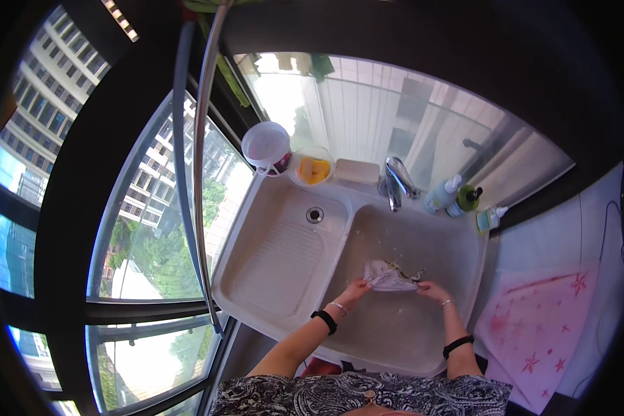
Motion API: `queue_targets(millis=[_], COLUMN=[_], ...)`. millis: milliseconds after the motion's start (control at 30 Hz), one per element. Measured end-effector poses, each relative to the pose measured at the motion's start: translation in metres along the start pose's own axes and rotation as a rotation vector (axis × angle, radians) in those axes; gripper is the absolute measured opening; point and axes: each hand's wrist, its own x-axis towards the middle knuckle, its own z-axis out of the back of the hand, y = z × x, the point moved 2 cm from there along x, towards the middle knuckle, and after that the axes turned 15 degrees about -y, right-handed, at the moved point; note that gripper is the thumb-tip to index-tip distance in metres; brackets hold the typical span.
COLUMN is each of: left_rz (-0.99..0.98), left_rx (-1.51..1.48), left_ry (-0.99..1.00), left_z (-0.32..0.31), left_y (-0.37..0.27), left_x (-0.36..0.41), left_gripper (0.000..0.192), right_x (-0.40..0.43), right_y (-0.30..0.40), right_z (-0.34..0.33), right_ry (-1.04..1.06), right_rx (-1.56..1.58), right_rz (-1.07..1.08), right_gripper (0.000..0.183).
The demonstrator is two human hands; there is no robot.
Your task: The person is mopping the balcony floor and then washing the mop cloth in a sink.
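Note:
Both hands stretch a pale lilac cloth item (387,278) over the right basin (395,333) of a sink. Its left end is pinched in my left hand (356,291), and its right end in my right hand (434,292). Dark and yellowish trim shows along the far edge of the fabric. What kind of garment it is, I cannot tell. Each wrist carries a bracelet, with a black band further up the forearm. A chrome faucet (399,179) stands behind the basin.
To the left lies a ribbed washboard basin (286,260) with a drain (314,215). Along the back ledge sit a white bucket (266,143), a bowl with yellow pieces (312,169), a soap dish (357,171) and pump bottles (463,200). A pink star-patterned cover (538,327) is at right.

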Motion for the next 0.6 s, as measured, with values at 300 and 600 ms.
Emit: queue_targets(millis=[300, 600], left_rz=[0.649, 0.739], left_rx=[-0.162, -0.818], left_ry=[0.027, -0.022], left_z=[-0.003, 0.013], left_y=[0.034, 0.105], left_x=[0.001, 0.027], left_gripper=[0.07, 0.036], right_x=[0.011, -0.074], right_y=[-0.017, 0.141], right_z=[-0.135, -0.201], right_ry=[-0.616, -0.263], right_rx=[-0.37, 0.546], right_rz=[0.209, 0.205], right_gripper=[0.028, 0.029])
